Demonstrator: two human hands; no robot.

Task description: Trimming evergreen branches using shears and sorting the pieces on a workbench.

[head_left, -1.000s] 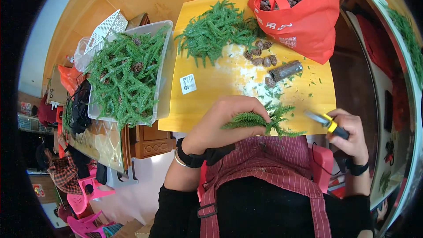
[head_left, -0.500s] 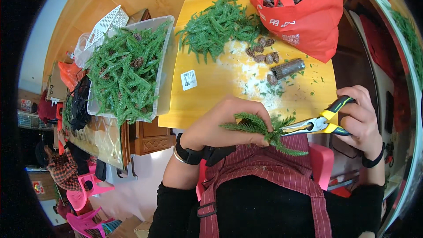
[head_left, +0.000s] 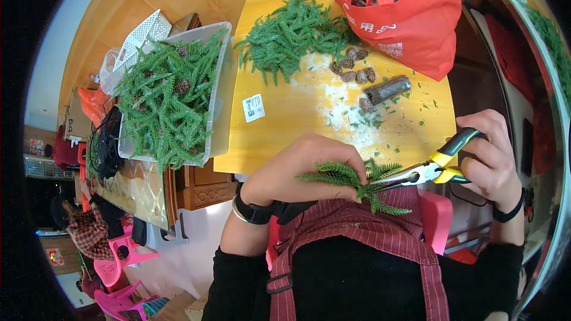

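Note:
Between the thumb and fingers of my left hand (head_left: 312, 166) is pinched a green artificial pine sprig (head_left: 380, 172), its tips sticking out on both sides. My right hand (head_left: 491, 157) grips the yellow-and-black handles of a pair of long-nose pliers (head_left: 425, 172). The pliers' jaws reach into the middle of the sprig, close to my left fingertips. Needles hide the jaw tips, so what they touch there does not show. Both hands are above my lap, at the near edge of the yellow table (head_left: 262, 148).
A clear bin (head_left: 221, 92) heaped with pine sprigs and cones stands left. On the table lie a sprig pile (head_left: 291, 35), loose pine cones (head_left: 351, 65), a dark bundle of thin rods (head_left: 388, 89), white powder and a label (head_left: 253, 108). A red bag (head_left: 410, 30) holds pine cones. Another person sits far left.
The pliers' handles have spread wider apart, and their jaws have moved slightly left, deeper into the sprig. My left hand keeps its pinch on the sprig.

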